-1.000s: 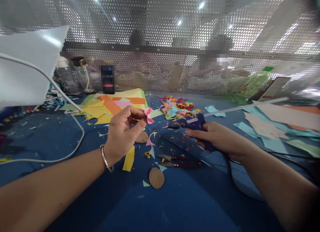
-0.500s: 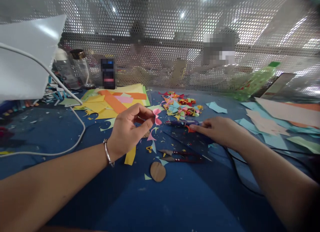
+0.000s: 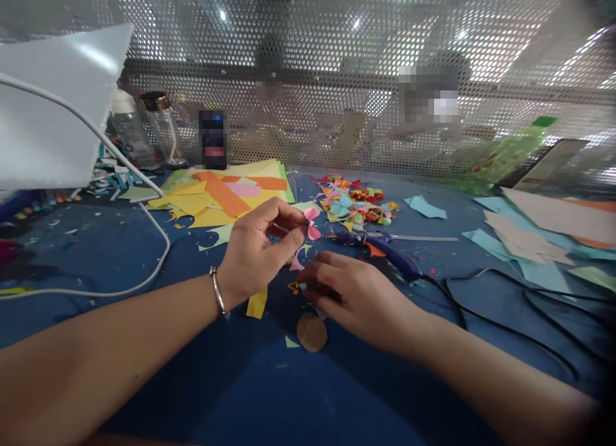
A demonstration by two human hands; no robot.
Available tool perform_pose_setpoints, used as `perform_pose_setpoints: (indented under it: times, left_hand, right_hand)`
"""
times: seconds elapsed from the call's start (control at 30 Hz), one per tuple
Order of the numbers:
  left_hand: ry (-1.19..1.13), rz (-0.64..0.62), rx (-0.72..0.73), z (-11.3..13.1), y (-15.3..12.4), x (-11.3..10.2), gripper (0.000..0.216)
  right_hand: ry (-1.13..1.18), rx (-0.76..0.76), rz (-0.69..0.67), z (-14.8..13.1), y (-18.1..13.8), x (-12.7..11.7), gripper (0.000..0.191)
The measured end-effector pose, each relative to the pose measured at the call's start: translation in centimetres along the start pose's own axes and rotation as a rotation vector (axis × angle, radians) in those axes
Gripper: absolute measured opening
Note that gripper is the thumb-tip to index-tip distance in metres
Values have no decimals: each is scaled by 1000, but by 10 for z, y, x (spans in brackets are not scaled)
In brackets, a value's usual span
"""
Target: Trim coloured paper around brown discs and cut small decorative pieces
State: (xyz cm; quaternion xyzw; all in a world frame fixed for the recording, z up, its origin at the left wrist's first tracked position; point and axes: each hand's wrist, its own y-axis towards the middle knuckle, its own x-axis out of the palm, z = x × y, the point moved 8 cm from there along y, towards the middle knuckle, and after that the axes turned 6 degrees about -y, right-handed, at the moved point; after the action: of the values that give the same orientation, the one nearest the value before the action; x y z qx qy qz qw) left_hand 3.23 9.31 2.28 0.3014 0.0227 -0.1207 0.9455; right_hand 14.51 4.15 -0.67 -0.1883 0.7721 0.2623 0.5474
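Observation:
My left hand [image 3: 257,250] pinches a small pink paper bow [image 3: 312,222] between thumb and forefinger, held just above the blue table [image 3: 337,394]. My right hand [image 3: 349,296] lies low on the table in front of it, fingers curled down over the small red-handled scissors, of which only a dark bit shows under the fingers. A blue glue gun [image 3: 380,244] lies on the table behind the right hand, untouched. A round wooden disc [image 3: 312,332] sits just below the right hand's fingers.
A heap of small coloured paper bows [image 3: 353,204] and a stack of yellow and orange sheets [image 3: 226,192] lie further back. White cable [image 3: 154,266] left, black cable [image 3: 505,305] right. Bottles [image 3: 158,135] stand by a perforated metal screen [image 3: 337,80]; people sit behind it.
My right hand let go of the glue gun, which now lies on the table, and moved left and nearer onto the scissors. My left hand kept the pink bow and drifted slightly right.

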Motion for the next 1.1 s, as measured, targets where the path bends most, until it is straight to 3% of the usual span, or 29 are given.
perform_pose_setpoints:
  times: [0.3, 0.5, 0.7, 1.1]
  left_hand:
    - [-3, -23, 0, 2, 0, 3, 6]
    - [5, -51, -16, -2, 3, 3, 5]
    - [73, -137, -30, -2, 2, 12, 3]
    - [129, -229, -7, 3, -2, 24, 4]
  right_hand:
    - [-34, 28, -20, 5, 9, 9, 16]
    - [94, -1, 192, 8, -7, -22, 15]
    - [42, 133, 414, 24, -33, -60, 11]
    - [27, 83, 457, 18, -31, -65, 13]
